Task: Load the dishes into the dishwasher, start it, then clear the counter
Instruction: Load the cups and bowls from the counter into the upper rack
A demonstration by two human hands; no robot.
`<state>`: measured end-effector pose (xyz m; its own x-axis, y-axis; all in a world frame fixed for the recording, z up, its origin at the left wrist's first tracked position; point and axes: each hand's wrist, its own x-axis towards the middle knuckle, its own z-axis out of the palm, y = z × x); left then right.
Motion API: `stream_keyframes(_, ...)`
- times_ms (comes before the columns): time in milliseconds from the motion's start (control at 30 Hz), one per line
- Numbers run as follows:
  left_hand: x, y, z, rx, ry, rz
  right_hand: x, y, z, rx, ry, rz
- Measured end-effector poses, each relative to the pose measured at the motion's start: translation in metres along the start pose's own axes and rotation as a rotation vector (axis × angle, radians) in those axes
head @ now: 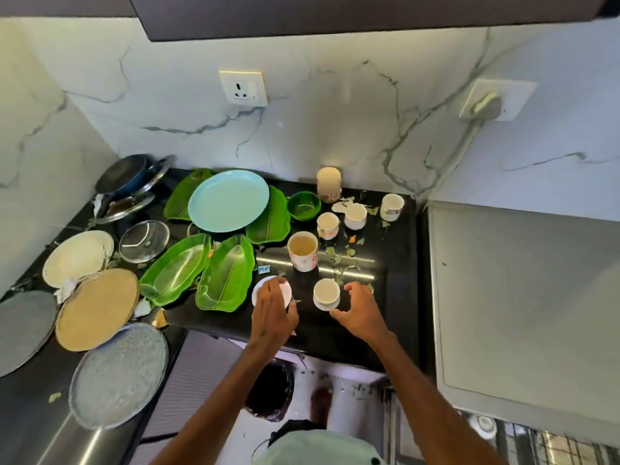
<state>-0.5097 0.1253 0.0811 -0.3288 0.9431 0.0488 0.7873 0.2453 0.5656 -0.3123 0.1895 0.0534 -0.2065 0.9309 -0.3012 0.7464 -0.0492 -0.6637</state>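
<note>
Scraps of green leaf [335, 258] litter the glossy black stone counter [396, 263], which runs below a white, grey-veined marble wall [335, 129] with a white wall socket [243, 88]. My left hand [273, 312] curls around a small round white cup [260, 294] near the counter's front edge. My right hand [360, 312] hovers, fingers loosely spread, just beside another small white ceramic cup [326, 294]. Green leaf-shaped plastic trays [174, 273] and a pale blue round plate [228, 201] lie to my left.

Bright, even light throughout. White marble wall [335, 112] washed pale. Long glare streak across the glossy black counter [396, 297]; faint soft shadows beside the cups [303, 253]. Wide-angle bending strong at edges, cabinet [335, 15] line bowed. Bottom of frame smeared, out of focus. Detail soft overall.
</note>
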Motion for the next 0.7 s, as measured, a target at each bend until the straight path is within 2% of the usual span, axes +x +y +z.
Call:
stream_keyframes(133, 0.022, -0.009, 0.005, -0.012, -0.056, 0.043, 0.015, -0.012, 0.006, -0.023, 0.006, -0.006)
stream_keyframes(300, 0.037, -0.002, 0.007, -0.045, -0.049, 0.085, 0.028, -0.018, 0.029, -0.141, -0.106, -0.039)
stream_keyframes(400, 0.039, 0.001, 0.011, -0.070, -0.041, 0.118, 0.029, -0.017, 0.042, -0.132, -0.009, -0.058)
stream_keyframes(500, 0.045, 0.010, 0.015, -0.076, -0.051, 0.175, 0.031, -0.014, 0.044, -0.042, 0.075, -0.085)
stream_keyframes(700, 0.101, 0.062, 0.026, -0.088, 0.012, 0.295, 0.034, 0.000, 0.013, 0.388, 0.288, 0.076)
